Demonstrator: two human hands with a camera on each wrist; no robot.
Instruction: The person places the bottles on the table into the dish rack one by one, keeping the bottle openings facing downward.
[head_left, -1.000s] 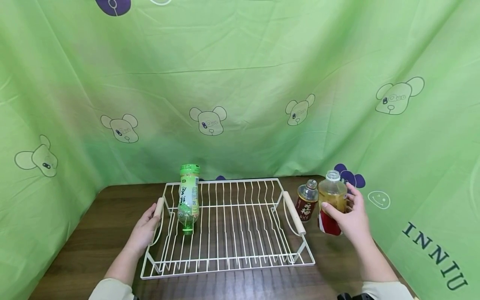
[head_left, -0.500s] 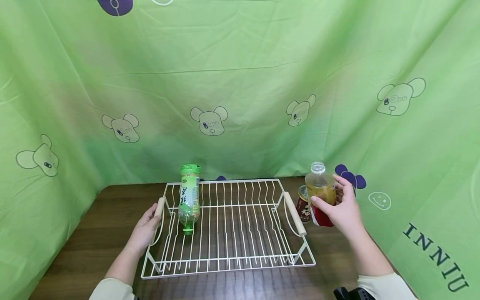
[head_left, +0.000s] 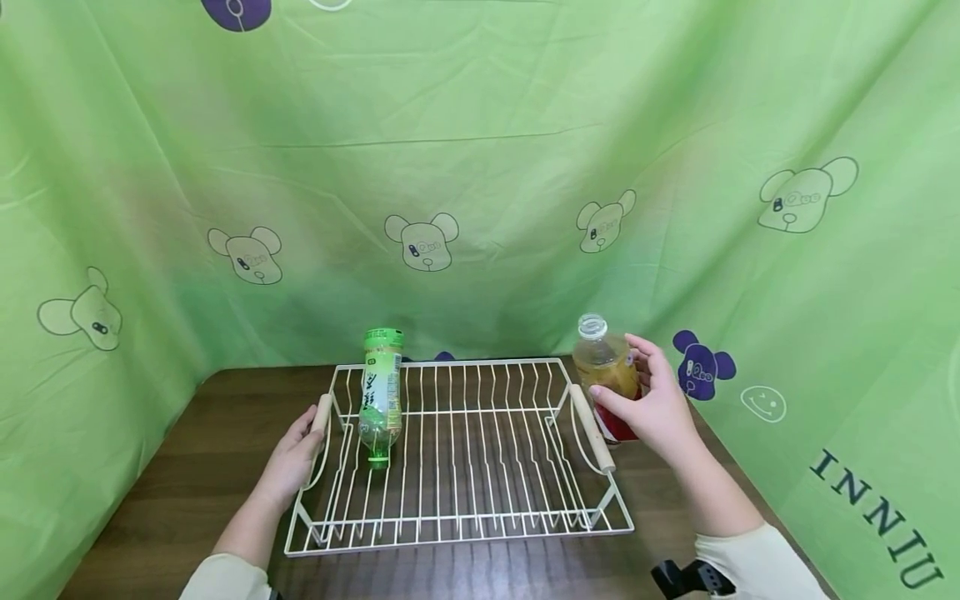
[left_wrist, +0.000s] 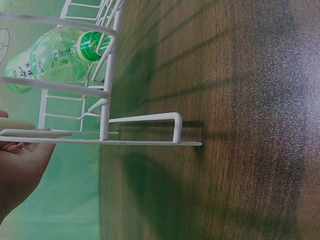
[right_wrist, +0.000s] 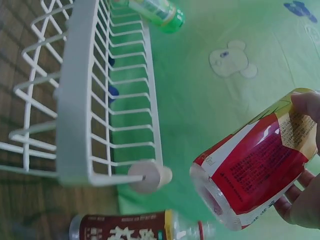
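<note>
My left hand (head_left: 288, 458) holds the left wooden handle (head_left: 323, 412) of a white wire dish rack (head_left: 457, 543) standing on the table. In my right hand (head_left: 651, 407) is an upright, uncapped plastic bottle (head_left: 606, 373) with a red and yellow label, gripped between thumb and fingers. It is raised beside the rack's right handle (head_left: 592, 427); its clear base shows in the right wrist view. A green-capped bottle (head_left: 381, 392) lies on the rack's left side, cap end toward me.
Below the raised bottle, a dark red-labelled bottle (right_wrist: 127, 227) stands by the rack's right end; the head view hides it. A green printed curtain (head_left: 480, 167) hangs close behind and on both sides of the brown wooden table (head_left: 187, 467).
My right hand has lifted the red and yellow labelled bottle and moved it left toward the rack, covering the dark red-labelled bottle. My left hand stays on the handle.
</note>
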